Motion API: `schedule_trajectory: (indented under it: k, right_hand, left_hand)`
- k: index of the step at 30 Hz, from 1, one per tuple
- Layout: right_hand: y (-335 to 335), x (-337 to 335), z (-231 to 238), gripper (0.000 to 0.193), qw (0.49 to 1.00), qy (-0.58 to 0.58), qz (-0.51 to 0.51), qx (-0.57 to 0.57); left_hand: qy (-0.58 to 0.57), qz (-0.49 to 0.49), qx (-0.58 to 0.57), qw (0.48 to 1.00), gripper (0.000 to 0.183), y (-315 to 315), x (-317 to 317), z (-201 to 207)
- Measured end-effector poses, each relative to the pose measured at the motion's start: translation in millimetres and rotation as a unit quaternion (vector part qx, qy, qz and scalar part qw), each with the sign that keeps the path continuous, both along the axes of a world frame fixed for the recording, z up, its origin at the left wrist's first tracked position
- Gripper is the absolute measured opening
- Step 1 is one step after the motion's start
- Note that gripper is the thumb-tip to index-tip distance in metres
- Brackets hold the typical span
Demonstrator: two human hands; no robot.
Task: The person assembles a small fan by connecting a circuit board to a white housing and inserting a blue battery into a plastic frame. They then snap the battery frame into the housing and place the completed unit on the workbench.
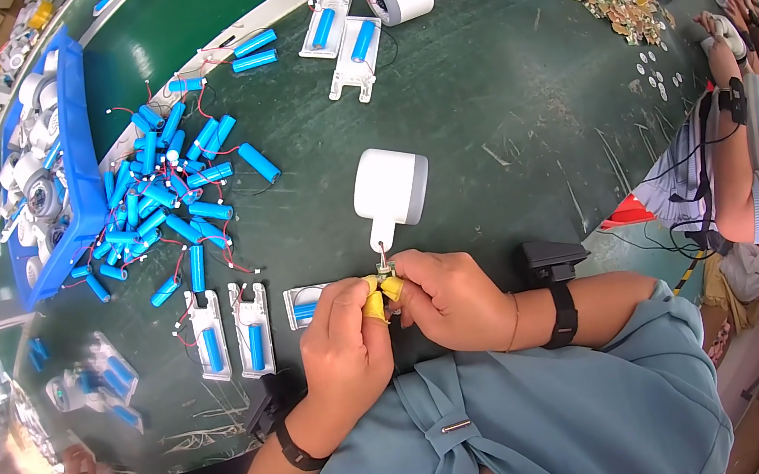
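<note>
Close to the person's chest, over the near edge of the dark green bench [512,183], both hands come together with their backs turned upward. The left hand [347,339] sits at the end of a forearm slanting up from the lower left, its thumb and index finger drawn forward to a point. The right hand [452,300] comes in from the right on a more level forearm, its fingers curled and its index finger reaching leftward. Each grip is pressed together, pinching a small part [386,267] between the two hands; it looks metallic, though the fingers hide much of its shape. Wrinkled yellow finger covers [374,308] wrap some of the fingertips.

Just beyond the small part lies a smooth white housing [386,185], a short cylinder with a grey rim and a narrow, rounded tab pointing toward the fingers; whether tab and part touch is too fine to tell. Beside the left hand, partly hidden by it, is a white tray [292,310] with a blue cell. Further left, two moulded white shells [206,318] each carry a blue cylinder, and beyond them a loose heap of blue cells [158,190] trails thin red wires. Black bands [564,314] circle both wrists.
</note>
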State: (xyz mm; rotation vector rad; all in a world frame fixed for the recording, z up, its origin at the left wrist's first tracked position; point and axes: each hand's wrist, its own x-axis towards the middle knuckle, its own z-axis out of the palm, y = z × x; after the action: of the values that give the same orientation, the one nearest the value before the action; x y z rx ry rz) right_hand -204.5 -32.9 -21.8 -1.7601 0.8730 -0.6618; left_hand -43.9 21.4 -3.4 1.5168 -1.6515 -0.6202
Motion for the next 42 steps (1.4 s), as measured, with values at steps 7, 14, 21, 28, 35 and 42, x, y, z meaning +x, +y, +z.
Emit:
schedule_trajectory:
  k: [7,14,21,28,35,42]
  right_hand:
    - [1,2,-2,0.009,1.0,0.013,-0.002,-0.022]
    - [3,2,4,0.011,0.996,-0.075,-0.024,0.032]
    - [3,-1,2,0.01,0.998,-0.047,-0.037,-0.023]
    - [4,1,-2,0.012,0.995,-0.061,-0.057,-0.051]
    - [1,-1,1,0.012,0.997,-0.059,-0.029,-0.039]
    - [-46,-24,13,0.015,0.982,0.062,0.179,0.026]
  left_hand:
    - [-0.031,-0.014,-0.03,0.999,0.02,-3,-1,3]
    - [0.156,0.004,0.12,0.98,0.022,-7,16,0]
    - [0.128,0.054,0.194,0.971,0.02,-12,5,11]
    - [0.16,0.082,0.184,0.966,0.019,-14,-4,9]
    - [0.17,0.088,0.209,0.959,0.02,-14,1,11]
    - [0.153,0.054,0.221,0.962,0.017,-10,13,10]
